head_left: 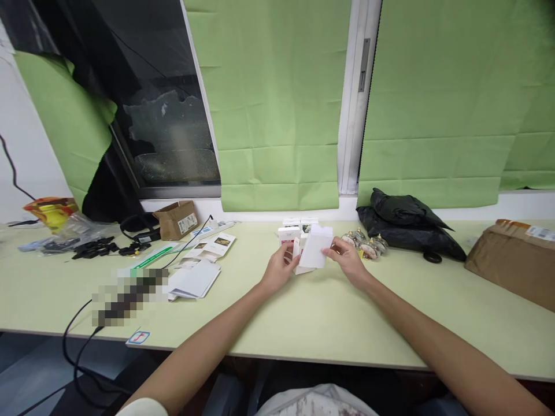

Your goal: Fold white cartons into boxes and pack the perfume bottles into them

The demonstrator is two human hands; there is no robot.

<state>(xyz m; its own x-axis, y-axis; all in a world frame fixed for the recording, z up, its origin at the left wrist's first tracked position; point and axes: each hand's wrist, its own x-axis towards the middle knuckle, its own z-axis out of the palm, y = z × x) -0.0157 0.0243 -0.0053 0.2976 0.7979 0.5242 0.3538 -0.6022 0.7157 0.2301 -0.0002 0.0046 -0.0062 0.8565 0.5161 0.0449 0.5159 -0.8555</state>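
Object: white, flat-sided, folded thin-card piece, held between the two hands just above or at the pale yellow-green surface; contact underneath cannot be told. Long axis runs up the view, upper end leaning slightly right.

Right hand: grip pinched on its right edge, so the piece lies leftward of those fingertips. Left hand: grip closed on a narrow, upright white card strip at the piece's lower left; whether strip and piece are one cannot be told. Neither hand is clearly nearer; the piece sits between them, across its long axis.

Beyond: small white printed card boxes. Right: shiny silvery rounded ornaments, apart from the right hand.
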